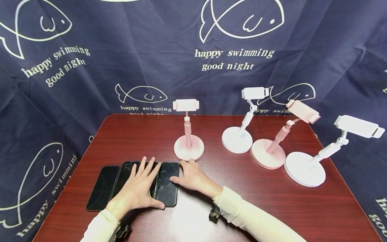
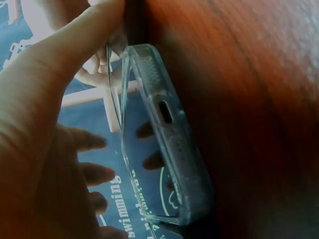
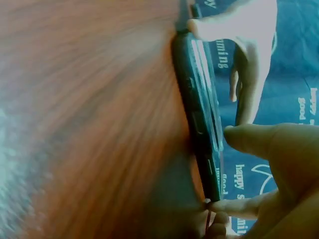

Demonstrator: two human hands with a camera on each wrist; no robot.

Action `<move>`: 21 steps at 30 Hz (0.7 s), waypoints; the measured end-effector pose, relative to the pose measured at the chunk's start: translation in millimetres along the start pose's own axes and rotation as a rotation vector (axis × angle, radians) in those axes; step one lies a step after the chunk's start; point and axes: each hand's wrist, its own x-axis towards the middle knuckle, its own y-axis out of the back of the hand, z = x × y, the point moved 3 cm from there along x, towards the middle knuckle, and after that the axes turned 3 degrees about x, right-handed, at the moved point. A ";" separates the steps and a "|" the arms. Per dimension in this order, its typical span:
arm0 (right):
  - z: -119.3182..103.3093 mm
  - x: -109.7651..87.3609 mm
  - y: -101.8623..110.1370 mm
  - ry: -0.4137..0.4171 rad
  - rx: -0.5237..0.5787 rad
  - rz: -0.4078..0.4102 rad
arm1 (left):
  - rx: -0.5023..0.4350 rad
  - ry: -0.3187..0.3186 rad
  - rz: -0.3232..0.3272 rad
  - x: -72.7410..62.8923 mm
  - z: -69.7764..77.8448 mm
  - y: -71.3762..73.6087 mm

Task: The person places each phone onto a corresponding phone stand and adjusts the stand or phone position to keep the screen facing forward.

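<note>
Several dark smartphones lie side by side in a row at the table's front left. The leftmost phone (image 1: 101,191) is uncovered. My left hand (image 1: 137,190) spreads over the middle phones (image 1: 123,176), hiding much of them; its thumb reaches the lower edge of the rightmost phone (image 1: 167,186). In the left wrist view a clear case (image 2: 174,149) surrounds a phone's port end. My right hand (image 1: 193,176) is at the rightmost phone's upper right corner. Its thumb (image 3: 244,139) lies over the screen side, and other fingers are by the far corner. Whether the thumb presses the screen, I cannot tell.
Just beyond the right hand stands a pink phone stand (image 1: 188,148). Farther right are a white stand (image 1: 237,139), another pink stand (image 1: 267,154) and a larger-looking white stand (image 1: 305,169). A dark blue fish-print cloth (image 1: 169,67) hangs behind the reddish-brown table (image 1: 145,134).
</note>
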 end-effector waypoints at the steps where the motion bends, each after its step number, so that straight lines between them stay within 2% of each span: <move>1: 0.7 0.7 0.7 0.003 0.027 -0.007 | 0.005 -0.002 0.005 0.6 0.3 -0.1; 4: 0.6 1.9 3.9 0.010 0.124 -0.019 | 0.017 -0.003 0.026 1.7 0.9 0.9; 6: 0.3 2.2 5.2 0.000 0.242 -0.036 | 0.023 -0.001 0.037 1.8 1.0 1.9; 8: 0.4 2.1 4.3 -0.039 0.401 -0.067 | 0.027 -0.001 0.050 1.5 1.1 2.8; 12: 0.6 -0.1 -2.7 -0.130 0.795 -0.155 | 0.014 -0.005 0.050 1.0 1.3 2.6; 14: 1.2 -2.2 -6.8 -0.172 0.932 -0.196 | -0.012 -0.004 0.039 1.0 0.6 2.7; 17: 2.1 -5.5 -9.3 -0.197 1.038 -0.237 | -0.066 0.018 0.031 1.0 -2.7 6.2; 21: 3.9 -11.0 -3.6 -0.184 1.070 -0.230 | -0.148 0.070 0.065 0.2 -7.8 16.5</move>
